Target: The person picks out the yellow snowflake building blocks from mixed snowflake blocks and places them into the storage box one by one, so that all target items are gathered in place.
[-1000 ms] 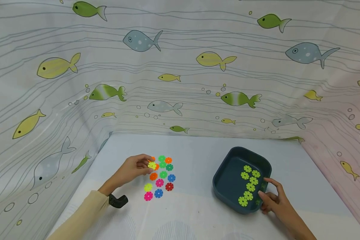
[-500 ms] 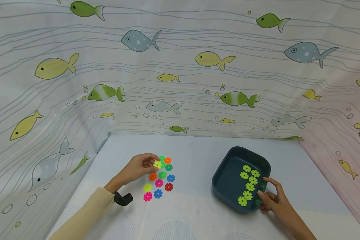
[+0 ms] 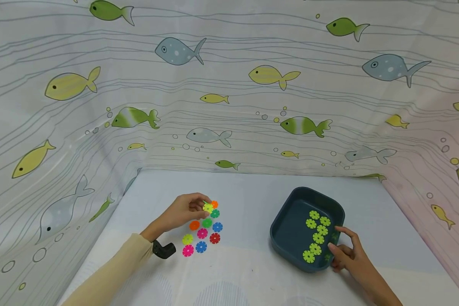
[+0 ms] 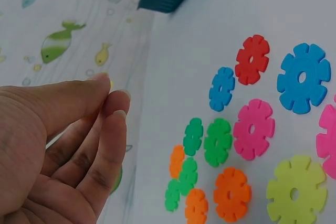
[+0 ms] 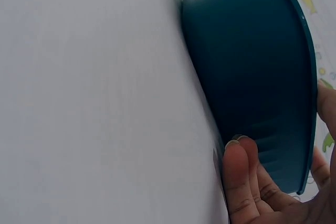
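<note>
My left hand (image 3: 185, 210) pinches a yellow flower-shaped notched disc (image 3: 208, 207) between thumb and fingertips, above the far part of a group of loose discs. In the left wrist view, the fingers hide nearly all of that disc. My right hand (image 3: 349, 255) holds the right wall of a dark teal tray (image 3: 290, 233), thumb over the rim. The right wrist view shows fingertips against the tray's outer side (image 5: 252, 66). Inside the tray lie several yellow-green discs (image 3: 315, 249), toward its right side.
Under and in front of my left hand lie loose discs: orange (image 3: 194, 225), green (image 3: 207, 223), blue (image 3: 201, 247), pink (image 3: 188, 250), red (image 3: 215, 238) and yellow (image 3: 188, 239). A white cloth (image 3: 248, 263) covers the table. A fish-patterned curtain (image 3: 245, 114) closes off the back and sides.
My left hand has moved right and slightly away with the yellow disc, first uncovering, then hiding different loose discs. The right hand and tray have stayed in place.
</note>
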Demonstrator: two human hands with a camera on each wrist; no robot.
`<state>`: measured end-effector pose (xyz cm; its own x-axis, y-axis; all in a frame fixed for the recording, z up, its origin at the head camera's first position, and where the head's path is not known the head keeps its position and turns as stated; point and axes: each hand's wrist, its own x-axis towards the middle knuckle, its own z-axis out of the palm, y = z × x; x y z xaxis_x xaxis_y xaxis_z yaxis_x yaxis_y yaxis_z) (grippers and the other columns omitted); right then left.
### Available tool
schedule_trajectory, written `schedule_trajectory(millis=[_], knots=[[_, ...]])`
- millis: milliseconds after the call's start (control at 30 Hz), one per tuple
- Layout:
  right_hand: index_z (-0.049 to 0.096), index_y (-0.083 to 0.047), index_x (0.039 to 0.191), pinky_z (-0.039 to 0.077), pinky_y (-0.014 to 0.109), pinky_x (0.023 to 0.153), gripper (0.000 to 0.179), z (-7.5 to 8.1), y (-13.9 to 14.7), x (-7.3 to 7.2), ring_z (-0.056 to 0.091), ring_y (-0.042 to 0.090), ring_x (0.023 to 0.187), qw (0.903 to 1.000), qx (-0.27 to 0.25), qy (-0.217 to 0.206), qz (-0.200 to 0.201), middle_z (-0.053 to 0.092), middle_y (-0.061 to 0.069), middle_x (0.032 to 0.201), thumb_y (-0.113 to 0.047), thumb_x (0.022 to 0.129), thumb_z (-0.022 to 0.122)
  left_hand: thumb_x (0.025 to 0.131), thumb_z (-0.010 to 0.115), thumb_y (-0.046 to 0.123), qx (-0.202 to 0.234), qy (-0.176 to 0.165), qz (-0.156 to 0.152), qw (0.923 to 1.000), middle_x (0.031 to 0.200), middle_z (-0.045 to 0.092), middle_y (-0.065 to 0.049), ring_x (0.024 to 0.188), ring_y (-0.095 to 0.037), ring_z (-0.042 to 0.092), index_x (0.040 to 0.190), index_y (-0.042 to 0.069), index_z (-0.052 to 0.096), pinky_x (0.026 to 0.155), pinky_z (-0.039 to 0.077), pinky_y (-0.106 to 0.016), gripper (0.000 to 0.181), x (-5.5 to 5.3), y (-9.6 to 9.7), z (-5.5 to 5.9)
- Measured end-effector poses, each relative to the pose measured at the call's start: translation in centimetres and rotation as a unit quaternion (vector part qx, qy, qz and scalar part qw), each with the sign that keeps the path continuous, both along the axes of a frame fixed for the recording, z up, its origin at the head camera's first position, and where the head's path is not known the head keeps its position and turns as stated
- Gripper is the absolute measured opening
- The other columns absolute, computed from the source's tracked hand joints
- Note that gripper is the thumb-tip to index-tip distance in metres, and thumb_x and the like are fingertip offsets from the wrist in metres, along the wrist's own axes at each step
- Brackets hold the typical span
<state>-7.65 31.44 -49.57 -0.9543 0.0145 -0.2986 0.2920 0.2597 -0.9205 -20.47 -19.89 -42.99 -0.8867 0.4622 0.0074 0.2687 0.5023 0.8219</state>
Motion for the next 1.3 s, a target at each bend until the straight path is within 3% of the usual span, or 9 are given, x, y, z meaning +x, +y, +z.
schedule_trajectory(millis=[667, 1067, 1300], knots=[[0.010, -0.034, 0.155, 0.059, 0.038, 0.072, 0.071, -0.1, 0.0, 0.1, 0.066, 0.031, 0.080, 1.0000, 0.004, -0.004, -0.001, 0.064, 0.017, 0.101, -0.037, 0.105, 0.061, 0.092, 0.080, 0.021, 0.026, -0.009, -0.066, 0.9974, 0.102, 0.070, -0.001, 0.087, -0.020, 0.072, 0.123, 0.018, 0.067, 0.081, 0.060, -0.031, 0.033, -1.0, 2.3, 0.1], [0.012, -0.037, 0.153, 0.058, 0.038, 0.073, 0.069, 0.2, -0.2, 0.1, 0.066, 0.031, 0.080, 0.9999, 0.010, -0.009, -0.004, 0.065, 0.017, 0.101, -0.039, 0.105, 0.061, 0.092, 0.080, 0.019, 0.048, -0.018, -0.086, 0.9950, 0.098, 0.070, -0.003, 0.084, -0.020, 0.073, 0.123, 0.018, 0.068, 0.078, 0.061, -0.032, 0.033, -1.5, 3.8, 0.4], [0.013, -0.036, 0.153, 0.059, 0.038, 0.073, 0.068, 0.2, -0.2, 0.2, 0.066, 0.031, 0.081, 1.0000, 0.002, -0.004, -0.004, 0.064, 0.018, 0.102, -0.038, 0.105, 0.061, 0.093, 0.079, 0.015, 0.066, -0.024, -0.109, 0.9916, 0.096, 0.070, -0.005, 0.087, -0.040, 0.072, 0.123, 0.014, 0.067, 0.077, 0.061, -0.032, 0.032, -1.7, 4.9, 0.6]])
